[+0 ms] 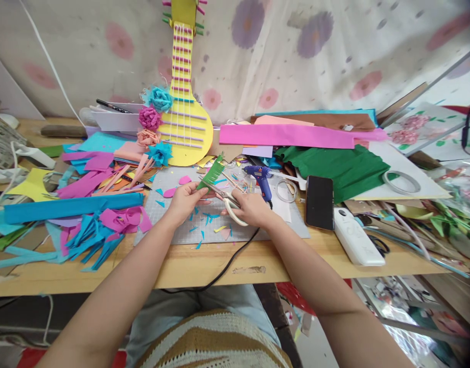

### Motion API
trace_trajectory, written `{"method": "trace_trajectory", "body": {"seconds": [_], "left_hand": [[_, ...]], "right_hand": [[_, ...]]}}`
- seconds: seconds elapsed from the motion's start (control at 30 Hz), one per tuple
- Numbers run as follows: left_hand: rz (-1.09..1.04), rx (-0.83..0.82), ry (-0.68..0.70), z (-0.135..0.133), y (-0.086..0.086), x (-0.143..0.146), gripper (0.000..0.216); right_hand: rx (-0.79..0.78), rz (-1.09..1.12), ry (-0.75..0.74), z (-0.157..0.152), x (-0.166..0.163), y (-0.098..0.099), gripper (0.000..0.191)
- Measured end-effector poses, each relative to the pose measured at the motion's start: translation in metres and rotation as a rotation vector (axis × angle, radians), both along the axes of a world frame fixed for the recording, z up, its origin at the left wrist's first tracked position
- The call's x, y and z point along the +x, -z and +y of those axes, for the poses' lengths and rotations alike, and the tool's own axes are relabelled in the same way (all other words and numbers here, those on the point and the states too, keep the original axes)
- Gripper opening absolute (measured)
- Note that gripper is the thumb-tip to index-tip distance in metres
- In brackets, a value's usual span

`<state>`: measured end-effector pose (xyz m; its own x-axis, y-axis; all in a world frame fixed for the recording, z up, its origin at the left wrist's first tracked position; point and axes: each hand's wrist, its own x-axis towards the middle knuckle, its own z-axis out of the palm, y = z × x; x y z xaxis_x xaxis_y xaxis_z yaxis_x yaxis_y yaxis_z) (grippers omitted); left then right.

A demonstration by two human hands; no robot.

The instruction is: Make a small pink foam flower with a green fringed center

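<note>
My left hand [187, 201] pinches a strip of green crepe paper [215, 173], whose edge is cut into a fringe. My right hand [252, 207] is closed round the pale handles of a pair of scissors [232, 208]. The scissor blades lie against the lower part of the green strip, close to my left fingertips. Below both hands is a grey cutting mat [173, 232] scattered with small blue, pink and yellow paper scraps. A blue glue gun [262, 180] lies just beyond my right hand.
A yellow paper guitar [196, 122] with paper flowers [149, 117] stands at the back. Coloured crepe paper [104, 220] is heaped on the left. Green crepe paper [338, 168], a phone [320, 202] and a white power bank [356, 237] lie right. A black cable [231, 260] crosses the table edge.
</note>
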<state>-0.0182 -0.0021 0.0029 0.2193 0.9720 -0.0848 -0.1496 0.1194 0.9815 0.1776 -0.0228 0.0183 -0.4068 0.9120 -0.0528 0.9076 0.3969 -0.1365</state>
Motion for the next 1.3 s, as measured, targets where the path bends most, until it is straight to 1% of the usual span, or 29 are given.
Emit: {"method": "trace_trajectory", "body": {"seconds": [0.13, 0.23, 0.4, 0.77, 0.93, 1.03, 1.17, 1.3], "left_hand": [[0.004, 0.015, -0.003, 0.0009, 0.002, -0.0005, 0.041], [-0.001, 0.016, -0.023, 0.002, 0.0039, -0.0008, 0.042], [-0.002, 0.013, -0.029, 0.0027, 0.0047, 0.0001, 0.041], [0.001, 0.004, -0.029, 0.0002, 0.0007, 0.0011, 0.044], [0.043, -0.013, -0.016, 0.0031, 0.0066, -0.0007, 0.042], [0.051, 0.004, -0.025, 0.0048, 0.0095, -0.0015, 0.042], [0.039, 0.025, -0.029, 0.0041, 0.0078, -0.0011, 0.043], [0.029, 0.031, -0.015, 0.0027, 0.0052, -0.0001, 0.043]], "right_hand": [[-0.048, 0.02, -0.027, -0.0002, 0.0006, -0.0003, 0.052], [-0.069, 0.028, -0.021, -0.0004, 0.0001, -0.0003, 0.051], [-0.044, 0.039, -0.025, -0.0011, -0.0015, -0.0004, 0.051], [0.021, 0.001, -0.014, 0.0, -0.0008, 0.0013, 0.051], [-0.034, 0.019, -0.024, -0.0012, -0.0009, -0.0012, 0.052], [-0.05, 0.036, -0.032, -0.0018, -0.0018, -0.0026, 0.052], [-0.063, 0.046, -0.027, -0.0019, -0.0029, -0.0026, 0.049], [-0.039, 0.061, -0.023, -0.0016, -0.0035, -0.0014, 0.048]]}}
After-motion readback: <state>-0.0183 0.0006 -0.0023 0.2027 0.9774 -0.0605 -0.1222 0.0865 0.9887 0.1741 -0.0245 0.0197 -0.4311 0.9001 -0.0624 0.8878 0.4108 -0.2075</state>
